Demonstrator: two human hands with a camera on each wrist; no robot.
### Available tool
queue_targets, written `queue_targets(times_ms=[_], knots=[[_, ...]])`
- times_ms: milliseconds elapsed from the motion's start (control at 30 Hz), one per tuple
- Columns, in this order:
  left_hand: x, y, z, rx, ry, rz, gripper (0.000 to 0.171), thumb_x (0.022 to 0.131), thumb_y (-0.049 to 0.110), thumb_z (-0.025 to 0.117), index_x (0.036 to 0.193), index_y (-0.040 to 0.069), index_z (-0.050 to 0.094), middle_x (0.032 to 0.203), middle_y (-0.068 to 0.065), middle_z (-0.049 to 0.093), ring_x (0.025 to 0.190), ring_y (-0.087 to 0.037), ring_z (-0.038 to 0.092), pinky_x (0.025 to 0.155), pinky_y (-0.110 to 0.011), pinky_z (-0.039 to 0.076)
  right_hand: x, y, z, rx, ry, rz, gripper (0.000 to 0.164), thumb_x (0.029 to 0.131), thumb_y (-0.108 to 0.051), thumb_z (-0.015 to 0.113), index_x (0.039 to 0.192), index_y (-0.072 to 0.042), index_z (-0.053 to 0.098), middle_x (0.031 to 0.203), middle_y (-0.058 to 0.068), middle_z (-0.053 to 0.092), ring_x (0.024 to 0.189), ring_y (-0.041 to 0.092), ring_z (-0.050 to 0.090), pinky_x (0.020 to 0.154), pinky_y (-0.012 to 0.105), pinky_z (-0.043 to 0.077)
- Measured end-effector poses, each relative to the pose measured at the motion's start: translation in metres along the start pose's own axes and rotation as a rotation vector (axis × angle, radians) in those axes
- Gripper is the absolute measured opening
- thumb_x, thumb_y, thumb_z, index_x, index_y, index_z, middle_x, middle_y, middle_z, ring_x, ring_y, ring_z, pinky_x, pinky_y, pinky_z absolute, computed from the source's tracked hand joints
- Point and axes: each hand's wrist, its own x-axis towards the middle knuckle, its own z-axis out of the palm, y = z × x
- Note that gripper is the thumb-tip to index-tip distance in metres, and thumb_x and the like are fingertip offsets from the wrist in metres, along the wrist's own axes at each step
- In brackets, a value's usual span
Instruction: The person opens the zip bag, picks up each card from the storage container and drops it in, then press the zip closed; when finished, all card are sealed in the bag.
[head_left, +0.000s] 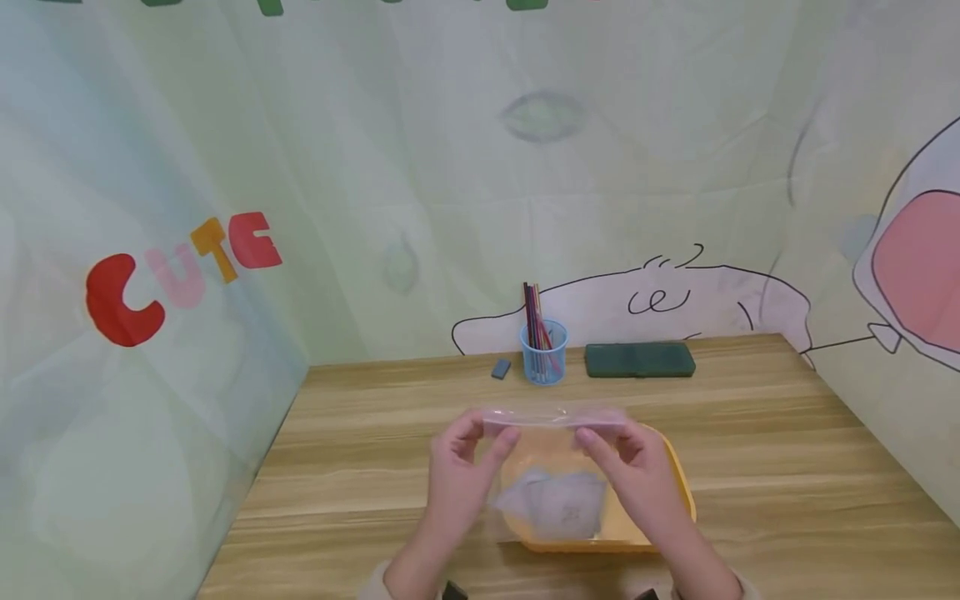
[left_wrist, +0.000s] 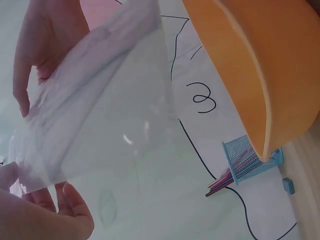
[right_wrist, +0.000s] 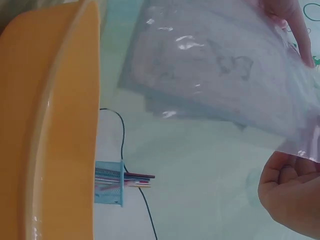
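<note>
A transparent plastic bag (head_left: 551, 446) hangs between the two hands, with whitish flat pieces (head_left: 570, 507) in its lower part. The left hand (head_left: 463, 471) pinches its top edge at the left corner, thumb in front. At the right corner the right hand (head_left: 648, 475) pinches the same edge. Faint dark marks show on the pieces inside the bag (right_wrist: 200, 60) in the right wrist view. Beneath it in the head view is an orange-yellow tray (head_left: 686, 492), partly hidden by the bag and the right hand. In the left wrist view the bag (left_wrist: 110, 110) is stretched between both hands.
At the back of the wooden table (head_left: 360, 442) stand a blue mesh cup (head_left: 544, 367) of colored pencils and a dark green case (head_left: 640, 360). A small blue block (head_left: 501, 368) lies left of the cup. A printed cloth (head_left: 420, 167) hangs behind and around.
</note>
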Motion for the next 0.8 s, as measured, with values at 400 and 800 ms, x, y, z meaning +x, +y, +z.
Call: queue_targets(times_ms=[400,800], knots=[[-0.001,0.004,0.011,0.026,-0.07,-0.016,0.011,0.082,0.003,0.073,0.092,0.005,0.07,0.091,-0.009,0.068,0.091,-0.022,0.06,0.093,-0.035,0.047,0.002,-0.004,0.002,0.027,0.051,0.187,0.016,0.083,-0.012,0.075,0.096,-0.002,0.074,0.095,0.008,0.071,0.089,0.024,0.067,0.077,0.033,0.057],[-0.003,0.004,0.018,-0.016,-0.069,-0.005,0.006,0.083,0.002,0.073,0.088,0.004,0.071,0.087,-0.007,0.068,0.091,-0.024,0.061,0.096,-0.037,0.045,0.0,-0.002,0.007,0.074,-0.021,0.103,0.009,0.086,-0.009,0.072,0.093,-0.004,0.074,0.089,0.012,0.067,0.082,0.023,0.062,0.074,0.032,0.056]])
